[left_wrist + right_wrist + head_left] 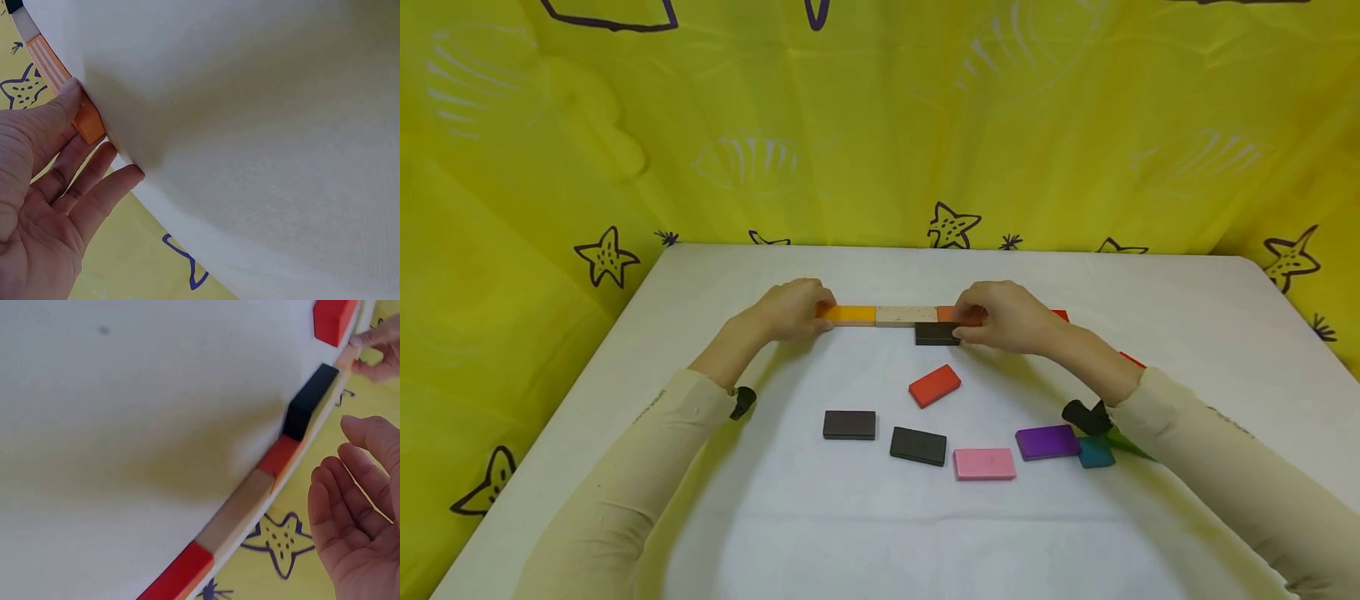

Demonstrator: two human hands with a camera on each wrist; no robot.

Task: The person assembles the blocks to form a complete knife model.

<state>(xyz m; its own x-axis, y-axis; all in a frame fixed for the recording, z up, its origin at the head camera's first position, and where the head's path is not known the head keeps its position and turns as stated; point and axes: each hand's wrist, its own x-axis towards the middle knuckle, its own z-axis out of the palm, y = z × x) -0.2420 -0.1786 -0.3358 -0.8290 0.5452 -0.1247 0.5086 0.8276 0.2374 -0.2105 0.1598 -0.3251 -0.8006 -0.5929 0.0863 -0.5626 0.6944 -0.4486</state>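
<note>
At the left end of a row of flat blocks, my left hand (797,310) pinches a yellow-orange block (853,315), thumb on the near side and fingers behind. The left wrist view shows the thumb across this orange block (90,122). Beside it in the row lie a pale wooden block (906,315) and an orange block (945,313). My right hand (1007,317) hovers at the orange block, its thumb tip close to a black block (936,334) lying against the row's near side. In the right wrist view the right hand's (356,500) fingers curve loosely, with nothing between them.
A red block (935,386) lies nearer me. Further forward are two black blocks (849,425), a pink block (985,464), a purple block (1047,442) and a teal block (1096,452). Another red block (178,575) ends the row's right. A yellow curtain (880,125) hangs behind.
</note>
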